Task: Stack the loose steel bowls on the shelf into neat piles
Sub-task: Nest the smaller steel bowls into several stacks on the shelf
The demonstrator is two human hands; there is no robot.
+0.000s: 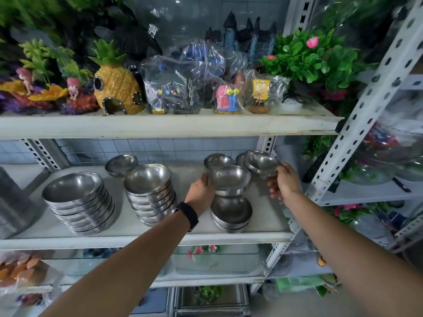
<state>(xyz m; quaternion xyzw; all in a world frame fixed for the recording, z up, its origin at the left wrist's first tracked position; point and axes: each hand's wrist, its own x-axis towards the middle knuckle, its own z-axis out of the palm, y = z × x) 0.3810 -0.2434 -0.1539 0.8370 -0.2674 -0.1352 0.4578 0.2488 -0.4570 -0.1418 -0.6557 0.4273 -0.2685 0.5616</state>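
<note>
Steel bowls stand on the white middle shelf (146, 234). Two tall piles stand at the left (77, 202) and in the middle (150, 193). My left hand (201, 191) grips the left rim of a bowl (231, 177) held above a short pile (231, 213) at the shelf's front right. My right hand (282, 181) holds a tilted bowl (261, 162) by its right rim, raised off the shelf. Loose bowls lie behind: one at back centre (121, 163), one at back right (217, 160), and another (239, 159) partly hidden behind the raised bowl.
An upper shelf (160, 126) with aquarium ornaments hangs close above the bowls. A perforated steel upright (357, 124) stands right of my right hand. A large steel container (13, 207) sits at the far left. Glass tanks fill the shelf below.
</note>
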